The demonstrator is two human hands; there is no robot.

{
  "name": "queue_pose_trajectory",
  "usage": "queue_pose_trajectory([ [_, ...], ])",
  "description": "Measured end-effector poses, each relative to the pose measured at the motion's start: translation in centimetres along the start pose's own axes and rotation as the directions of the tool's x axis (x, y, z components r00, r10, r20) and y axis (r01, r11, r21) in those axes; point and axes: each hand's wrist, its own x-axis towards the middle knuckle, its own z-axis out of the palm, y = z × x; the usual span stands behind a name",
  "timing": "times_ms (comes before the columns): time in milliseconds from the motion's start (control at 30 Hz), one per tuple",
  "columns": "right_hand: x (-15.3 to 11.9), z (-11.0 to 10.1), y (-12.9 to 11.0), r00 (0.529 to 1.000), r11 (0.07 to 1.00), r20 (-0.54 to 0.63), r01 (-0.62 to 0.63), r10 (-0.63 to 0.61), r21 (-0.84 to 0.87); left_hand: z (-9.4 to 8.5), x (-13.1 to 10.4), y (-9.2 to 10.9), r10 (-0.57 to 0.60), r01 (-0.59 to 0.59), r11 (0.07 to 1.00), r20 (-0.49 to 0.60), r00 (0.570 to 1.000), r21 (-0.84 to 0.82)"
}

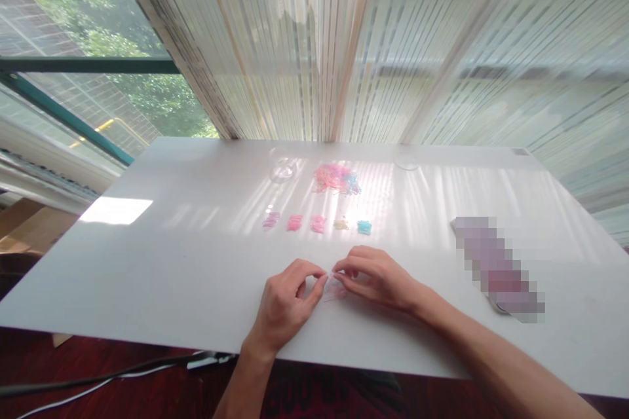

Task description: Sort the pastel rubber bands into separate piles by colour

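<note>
My left hand [289,298] and my right hand [376,278] meet near the table's front edge, thumb and forefinger pinched on each. What sits between the fingertips is too small to name. Just under them lies a small loose bunch of pale pink strands [335,291]. Beyond the hands runs a row of small bundles: purple [270,220], coral pink [295,222], pink [318,223], pale yellow [341,224] and turquoise [364,227]. Farther back rests a tangled pile of pink and blue strands [335,179].
A clear round dish [284,171] stands behind the row at the left, and another clear round piece [407,162] at the back right. A blurred flat object [498,268] lies on the white table [171,275] at the right. Cables [122,372] run below the front edge.
</note>
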Motion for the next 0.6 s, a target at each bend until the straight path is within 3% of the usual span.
queue_pose_trajectory([
  [600,-0.02,0.15,-0.42,1.000,1.000,-0.015,0.009,-0.009,0.013,0.01,-0.01,0.07,0.023,-0.023,0.999,0.000,1.000,0.027],
])
